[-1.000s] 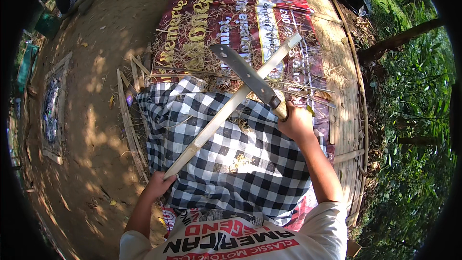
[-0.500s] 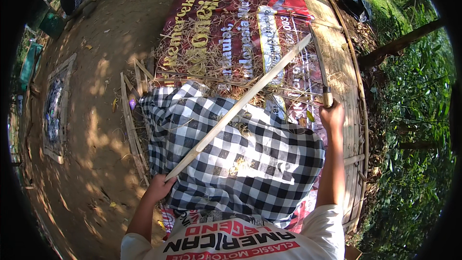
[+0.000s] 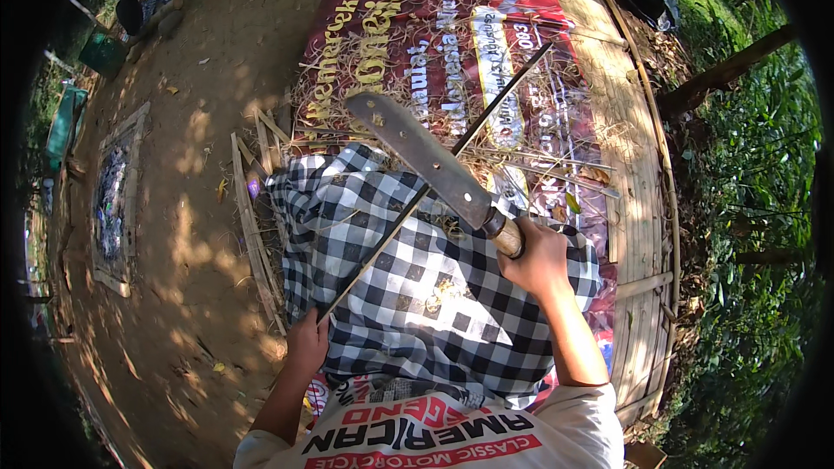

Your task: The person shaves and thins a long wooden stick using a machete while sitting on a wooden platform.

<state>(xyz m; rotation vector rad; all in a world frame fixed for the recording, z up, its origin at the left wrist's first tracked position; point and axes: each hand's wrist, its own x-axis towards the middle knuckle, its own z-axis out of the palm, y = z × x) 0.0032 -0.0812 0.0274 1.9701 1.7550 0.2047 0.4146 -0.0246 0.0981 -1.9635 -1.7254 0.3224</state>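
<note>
My left hand (image 3: 308, 343) is closed around the near end of a long, thin bamboo strip (image 3: 373, 259), which slants up and away to the right, its narrow dark edge facing up. My right hand (image 3: 536, 256) grips the wooden handle of a machete (image 3: 426, 156). The broad, dark blade points away to the left and crosses over the strip near its middle; whether they touch I cannot tell. Beneath both lies a black-and-white checkered cloth (image 3: 382, 321), draped over my lap, with a few shavings on it.
A red printed banner (image 3: 543, 4) strewn with thin shavings spreads ahead over a bamboo-slat platform (image 3: 643, 217). Bamboo pieces (image 3: 249, 226) lie at its left edge. Bare soil (image 3: 187, 165) is further left, with a framed panel (image 3: 130, 200); greenery (image 3: 738, 208) grows on the right.
My right hand has brought the machete in from the right side, swinging its blade leftward across the strip. The strip has rolled from its pale broad face to its dark narrow edge.
</note>
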